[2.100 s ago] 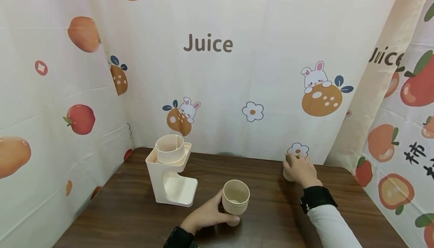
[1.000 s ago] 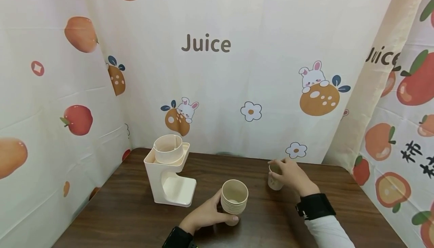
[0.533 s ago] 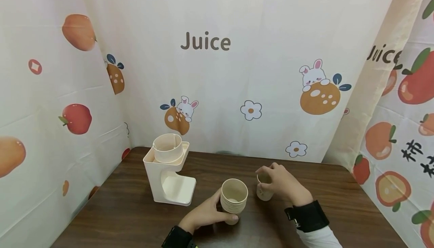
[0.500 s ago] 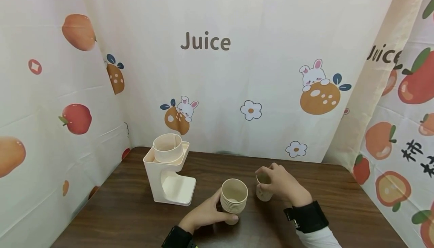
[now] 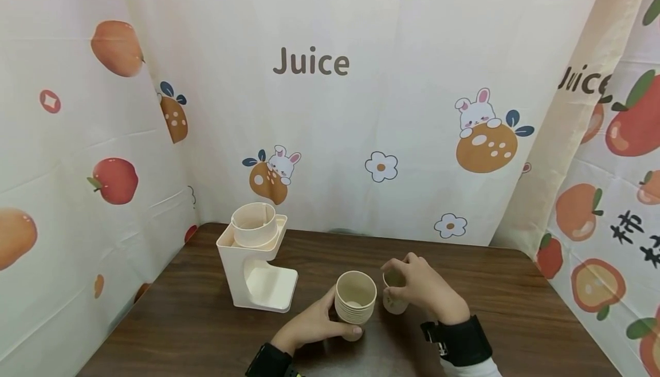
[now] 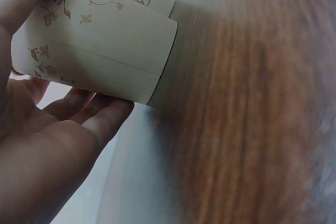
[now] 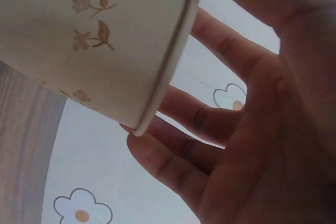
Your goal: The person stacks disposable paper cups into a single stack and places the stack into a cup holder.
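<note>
A stack of nested beige paper cups [image 5: 356, 298] stands upright near the front middle of the table. My left hand [image 5: 315, 324] curls round its lower part, with the thumb across the near side. In the left wrist view the bottom cup of the stack [image 6: 100, 40] shows a brown floral print. Just right of the stack, a single paper cup [image 5: 395, 297] with the same print is held near its rim by my right hand [image 5: 425, 288]. The right wrist view shows that cup [image 7: 105, 40] close up, fingers along its rim.
A white cup-holder-like stand [image 5: 241, 277] with a round white container [image 5: 254, 227] on top is at the left of the dark wooden table [image 5: 170, 331]. Fruit-printed curtains [image 5: 330, 119] hang behind and at both sides.
My right hand has brought the single cup from the back right of the table leftward and nearer, beside the stack. My left hand has kept its hold on the stack.
</note>
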Demonstrator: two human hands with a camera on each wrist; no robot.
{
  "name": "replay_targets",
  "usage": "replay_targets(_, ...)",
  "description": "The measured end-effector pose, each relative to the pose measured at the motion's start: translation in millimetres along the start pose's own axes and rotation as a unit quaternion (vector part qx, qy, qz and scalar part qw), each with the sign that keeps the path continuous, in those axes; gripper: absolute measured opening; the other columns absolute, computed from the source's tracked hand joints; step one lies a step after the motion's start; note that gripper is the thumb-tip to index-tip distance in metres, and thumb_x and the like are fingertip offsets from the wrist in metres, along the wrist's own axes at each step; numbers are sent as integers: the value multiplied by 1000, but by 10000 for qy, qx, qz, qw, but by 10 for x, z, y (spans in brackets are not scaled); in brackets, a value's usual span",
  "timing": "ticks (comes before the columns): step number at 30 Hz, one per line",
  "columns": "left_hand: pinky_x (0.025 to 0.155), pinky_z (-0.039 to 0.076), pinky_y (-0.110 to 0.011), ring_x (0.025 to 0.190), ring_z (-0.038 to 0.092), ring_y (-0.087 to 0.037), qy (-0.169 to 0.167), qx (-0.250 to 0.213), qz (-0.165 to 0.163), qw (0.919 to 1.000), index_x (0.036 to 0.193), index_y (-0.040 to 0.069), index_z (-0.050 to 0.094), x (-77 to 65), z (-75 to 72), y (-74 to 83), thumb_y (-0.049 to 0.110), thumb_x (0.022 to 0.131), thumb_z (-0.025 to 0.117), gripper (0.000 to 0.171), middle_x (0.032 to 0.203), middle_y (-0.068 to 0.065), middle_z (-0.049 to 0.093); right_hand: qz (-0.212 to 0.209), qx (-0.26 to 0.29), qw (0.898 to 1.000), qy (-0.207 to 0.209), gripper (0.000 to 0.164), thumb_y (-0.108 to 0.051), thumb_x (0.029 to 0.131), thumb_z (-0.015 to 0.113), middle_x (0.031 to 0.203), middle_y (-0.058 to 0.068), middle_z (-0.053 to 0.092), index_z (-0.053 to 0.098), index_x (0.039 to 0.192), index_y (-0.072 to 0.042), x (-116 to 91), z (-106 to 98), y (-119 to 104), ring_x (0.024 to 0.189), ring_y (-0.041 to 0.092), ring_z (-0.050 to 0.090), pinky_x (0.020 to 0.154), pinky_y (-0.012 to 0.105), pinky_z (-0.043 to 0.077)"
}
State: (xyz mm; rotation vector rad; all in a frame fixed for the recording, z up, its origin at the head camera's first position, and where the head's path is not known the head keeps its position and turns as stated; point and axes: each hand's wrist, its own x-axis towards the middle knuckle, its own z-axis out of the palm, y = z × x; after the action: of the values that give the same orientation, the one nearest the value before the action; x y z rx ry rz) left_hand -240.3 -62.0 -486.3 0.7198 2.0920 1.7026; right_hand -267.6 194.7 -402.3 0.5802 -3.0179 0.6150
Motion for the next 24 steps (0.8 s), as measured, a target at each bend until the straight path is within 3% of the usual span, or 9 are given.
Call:
replay_targets(10, 93, 40, -47, 112, 49, -14, -13, -23, 63, 10000, 141, 41, 24, 9, -1, -10, 31, 79, 74, 81, 129, 3, 50, 39, -120, 9999, -31, 37, -35, 73, 77, 98, 5, 47, 61, 106, -36, -55, 16, -79, 91, 22, 45, 66, 40, 46)
replay_targets(16, 97, 36, -51, 115, 46, -14, 104, 55, 96, 9999, 140, 42, 26, 14, 5, 2, 31, 77, 76, 81, 128, 4, 51, 26, -114, 9999, 7, 40, -37, 72, 78, 96, 5, 47, 62, 108, -34, -66, 30, -95, 88, 21, 45, 61, 38, 45)
replay_targets(24, 96, 36, -51, 115, 46, -14, 105, 45, 107, 9999, 140, 42, 25, 6, 13, -4, 31, 78, 75, 81, 129, 5, 50, -198, -133, 9997, 45, 38, -31, 74, 77, 107, 4, 54, 62, 109, -34, -100, 24, -102, 99, 25, 48, 72, 43, 48)
